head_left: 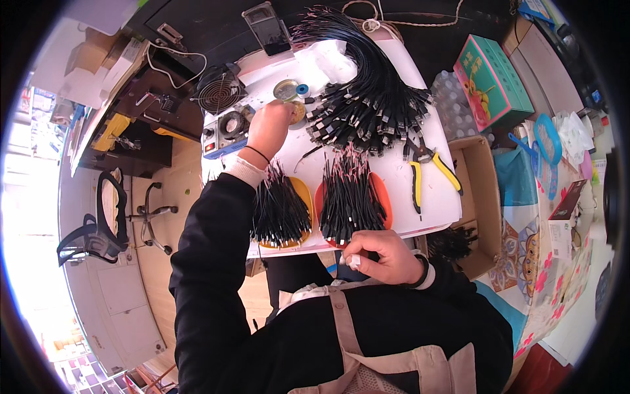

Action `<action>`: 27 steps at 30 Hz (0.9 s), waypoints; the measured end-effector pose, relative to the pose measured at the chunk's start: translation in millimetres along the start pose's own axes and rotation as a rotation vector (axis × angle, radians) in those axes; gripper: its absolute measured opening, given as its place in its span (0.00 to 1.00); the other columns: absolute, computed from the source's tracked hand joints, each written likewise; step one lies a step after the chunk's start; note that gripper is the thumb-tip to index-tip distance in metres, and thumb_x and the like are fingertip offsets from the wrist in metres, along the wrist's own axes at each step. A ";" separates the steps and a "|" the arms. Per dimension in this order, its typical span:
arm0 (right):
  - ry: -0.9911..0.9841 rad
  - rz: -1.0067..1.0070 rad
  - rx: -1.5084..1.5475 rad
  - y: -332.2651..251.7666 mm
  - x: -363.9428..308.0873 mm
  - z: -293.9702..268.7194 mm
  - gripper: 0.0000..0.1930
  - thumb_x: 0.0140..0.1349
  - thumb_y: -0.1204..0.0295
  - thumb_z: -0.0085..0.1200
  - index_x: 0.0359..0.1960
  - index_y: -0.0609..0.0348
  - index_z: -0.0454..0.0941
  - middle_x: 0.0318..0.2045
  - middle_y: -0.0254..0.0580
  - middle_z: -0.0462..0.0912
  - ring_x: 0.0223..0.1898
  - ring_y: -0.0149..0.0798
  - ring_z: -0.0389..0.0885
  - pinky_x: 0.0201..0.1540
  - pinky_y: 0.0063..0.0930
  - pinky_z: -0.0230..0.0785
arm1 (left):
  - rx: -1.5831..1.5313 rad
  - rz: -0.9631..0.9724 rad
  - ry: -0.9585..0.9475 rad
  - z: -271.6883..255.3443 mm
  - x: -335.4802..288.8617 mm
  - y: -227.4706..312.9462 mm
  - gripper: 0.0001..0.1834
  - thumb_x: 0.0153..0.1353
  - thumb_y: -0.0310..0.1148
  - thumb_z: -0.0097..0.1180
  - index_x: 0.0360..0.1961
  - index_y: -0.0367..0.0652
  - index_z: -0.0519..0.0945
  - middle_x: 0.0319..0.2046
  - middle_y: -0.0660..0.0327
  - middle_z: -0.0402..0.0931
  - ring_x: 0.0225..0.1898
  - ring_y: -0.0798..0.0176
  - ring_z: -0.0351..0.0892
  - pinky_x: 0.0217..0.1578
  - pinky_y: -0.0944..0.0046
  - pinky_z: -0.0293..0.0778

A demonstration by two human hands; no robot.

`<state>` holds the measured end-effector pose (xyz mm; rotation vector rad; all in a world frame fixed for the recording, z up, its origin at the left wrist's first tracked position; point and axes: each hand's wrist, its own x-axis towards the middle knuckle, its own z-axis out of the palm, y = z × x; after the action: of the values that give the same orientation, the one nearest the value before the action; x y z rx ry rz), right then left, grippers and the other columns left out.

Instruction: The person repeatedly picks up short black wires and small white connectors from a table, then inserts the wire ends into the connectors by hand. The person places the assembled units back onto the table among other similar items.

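Short black cables [348, 197] fill the two shallow dishes at the near edge of the white counter [433, 197]. I see an orange dish [384, 197] just past my right hand [380, 257], heaped with cut cable lengths, and a yellow dish [303, 197] beside it to the left with a similar heap [279, 210]. My right hand is closed near my chest, fingers pinched on something small and pale that I cannot make out. My left hand [270, 128] reaches to the far left of the counter, curled over a small round tin [286, 90]; whether it grips anything, I cannot tell. A big bundle of longer black cables [367, 92] fans out across the middle of the counter. Yellow-handled pliers [426, 172] lie to the right of the dishes. An open cardboard box [482, 197] stands against the counter's right edge, with more black cables showing at its near end. Further right sits a green and pink rectangular carton [492, 82] with fruit pictured on its side. A small fan [220, 92] stands at the far left corner.
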<state>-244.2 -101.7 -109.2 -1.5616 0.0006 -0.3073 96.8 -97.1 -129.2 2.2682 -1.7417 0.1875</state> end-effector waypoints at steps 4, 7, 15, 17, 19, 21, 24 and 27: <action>0.057 0.002 0.002 2.5 2.7 -4.4 0.04 0.62 0.75 0.54 0.33 0.63 0.78 0.26 0.38 0.78 0.27 0.34 0.76 0.31 0.25 0.67 | 0.038 -0.050 -0.060 19.5 9.5 -11.6 0.06 0.55 0.30 0.58 0.30 0.39 0.81 0.31 0.53 0.76 0.35 0.46 0.79 0.36 0.51 0.75; 0.087 -0.022 -0.052 5.2 4.3 -6.8 0.04 0.61 0.75 0.55 0.33 0.63 0.79 0.25 0.39 0.78 0.26 0.36 0.75 0.31 0.26 0.66 | 0.080 -0.058 -0.093 26.1 15.9 -14.3 0.05 0.55 0.29 0.57 0.30 0.39 0.81 0.32 0.53 0.76 0.35 0.46 0.79 0.36 0.51 0.76; 0.080 -0.044 -0.143 10.8 5.0 -8.1 0.03 0.62 0.75 0.56 0.35 0.60 0.79 0.27 0.37 0.79 0.28 0.36 0.76 0.30 0.26 0.68 | 0.102 -0.071 -0.111 32.7 19.5 -8.8 0.05 0.55 0.28 0.57 0.30 0.38 0.81 0.32 0.50 0.76 0.34 0.45 0.79 0.37 0.52 0.76; 0.077 -0.049 -0.159 11.8 4.0 -5.5 0.03 0.62 0.75 0.56 0.35 0.60 0.79 0.27 0.37 0.79 0.28 0.36 0.76 0.31 0.27 0.68 | 0.069 -0.081 -0.109 24.9 17.4 -6.1 0.05 0.55 0.28 0.57 0.30 0.38 0.81 0.32 0.50 0.76 0.33 0.44 0.79 0.37 0.52 0.76; 0.095 -0.059 -0.163 12.2 2.5 -2.9 0.03 0.62 0.75 0.56 0.35 0.61 0.78 0.27 0.38 0.79 0.28 0.37 0.76 0.31 0.28 0.68 | -0.056 -0.062 -0.001 11.3 10.9 -3.1 0.06 0.54 0.29 0.59 0.30 0.37 0.81 0.30 0.50 0.77 0.33 0.45 0.78 0.36 0.53 0.75; 0.095 -0.060 -0.170 11.5 0.4 -0.2 0.03 0.62 0.75 0.56 0.35 0.61 0.77 0.27 0.39 0.79 0.27 0.38 0.76 0.31 0.29 0.68 | -0.113 -0.069 0.048 -6.8 0.7 -1.0 0.06 0.54 0.29 0.61 0.30 0.37 0.82 0.29 0.50 0.77 0.32 0.45 0.78 0.35 0.53 0.74; 0.070 -0.047 -0.194 9.0 -2.4 3.8 0.04 0.61 0.75 0.56 0.35 0.62 0.77 0.27 0.41 0.79 0.27 0.40 0.77 0.32 0.31 0.68 | -0.111 -0.020 0.126 -37.2 -17.9 -6.5 0.07 0.54 0.29 0.63 0.28 0.35 0.82 0.27 0.51 0.77 0.31 0.46 0.78 0.33 0.54 0.73; 0.053 -0.054 -0.209 5.6 -3.5 9.0 0.04 0.60 0.76 0.56 0.35 0.62 0.77 0.28 0.42 0.79 0.28 0.41 0.77 0.32 0.31 0.69 | -0.101 -0.047 0.163 -64.1 -38.7 -25.8 0.06 0.53 0.27 0.63 0.30 0.35 0.82 0.27 0.51 0.77 0.31 0.47 0.78 0.34 0.56 0.73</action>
<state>-244.8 -92.3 -115.1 -1.7619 0.0331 -0.4010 115.3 -36.3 -81.9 2.1548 -1.5788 0.2613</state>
